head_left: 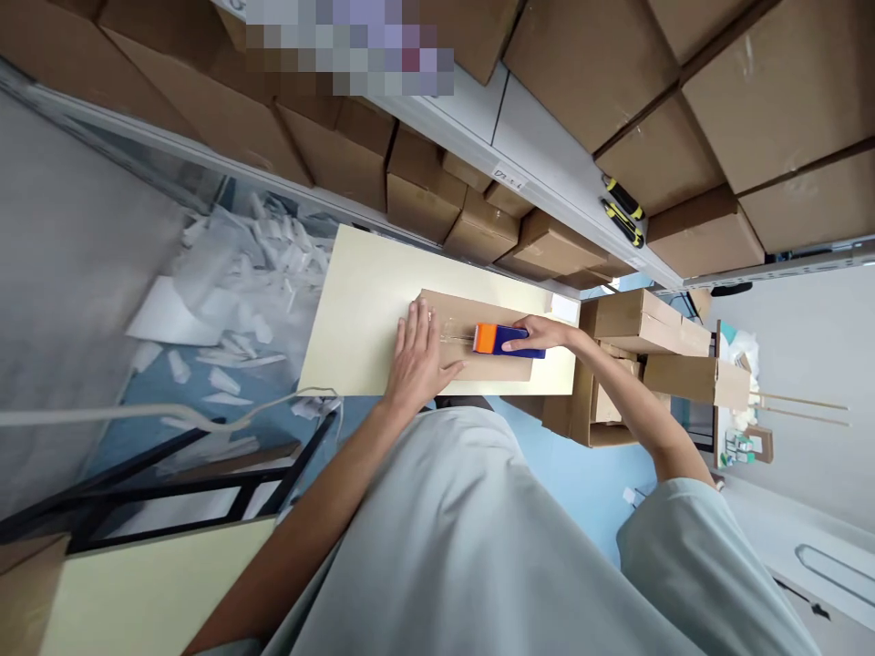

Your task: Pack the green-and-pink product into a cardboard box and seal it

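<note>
A flat brown cardboard box [502, 366] lies on the pale yellow tabletop [362, 301], with shiny clear tape [449, 330] along its middle seam. My left hand [416, 355] rests flat on the left end of the box, fingers stretched out. In my right hand [537, 335] is an orange and dark blue tape dispenser [506, 340], held over the right half of the seam. Its orange front points toward my left hand. Whether the dispenser's underside touches the cardboard is hidden.
Shelves behind the table carry many cardboard boxes [424, 182] and two yellow-black utility knives [622, 223]. White scraps [232, 301] are heaped on the floor at left, where a cable [137, 415] crosses. More open boxes [581, 410] stand at right.
</note>
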Demonstrator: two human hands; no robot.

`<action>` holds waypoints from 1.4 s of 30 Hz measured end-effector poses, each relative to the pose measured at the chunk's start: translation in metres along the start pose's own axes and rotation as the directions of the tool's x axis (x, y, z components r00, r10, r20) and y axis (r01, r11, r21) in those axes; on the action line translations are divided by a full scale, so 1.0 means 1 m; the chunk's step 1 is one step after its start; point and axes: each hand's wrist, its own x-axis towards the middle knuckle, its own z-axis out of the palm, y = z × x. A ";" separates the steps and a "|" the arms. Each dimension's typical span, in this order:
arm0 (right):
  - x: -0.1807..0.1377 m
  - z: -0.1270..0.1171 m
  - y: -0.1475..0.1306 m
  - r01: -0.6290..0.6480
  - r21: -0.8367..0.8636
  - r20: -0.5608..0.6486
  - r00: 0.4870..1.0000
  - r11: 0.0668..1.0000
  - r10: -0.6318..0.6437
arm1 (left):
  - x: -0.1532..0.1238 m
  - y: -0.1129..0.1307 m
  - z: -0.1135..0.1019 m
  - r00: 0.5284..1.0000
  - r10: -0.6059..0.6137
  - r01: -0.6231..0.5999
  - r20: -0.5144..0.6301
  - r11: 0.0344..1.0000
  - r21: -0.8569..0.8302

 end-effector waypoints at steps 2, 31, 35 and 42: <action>0.000 0.001 0.000 0.007 -0.008 -0.006 1.000 1.000 -0.007 | 0.005 0.004 0.000 0.998 0.052 -0.054 0.045 0.997 0.046; -0.092 -0.026 0.108 -0.091 0.035 0.077 0.993 0.995 0.088 | 0.017 0.001 0.019 0.994 -0.032 -0.002 0.107 0.952 0.307; -0.096 -0.018 0.130 -0.077 0.089 0.066 0.995 0.993 0.071 | 0.018 0.000 0.020 0.992 -0.051 0.010 0.113 0.940 0.341; -0.086 -0.009 0.144 -0.047 0.228 0.109 0.994 0.973 0.023 | 0.019 0.001 0.022 0.994 0.008 -0.050 0.105 0.914 0.403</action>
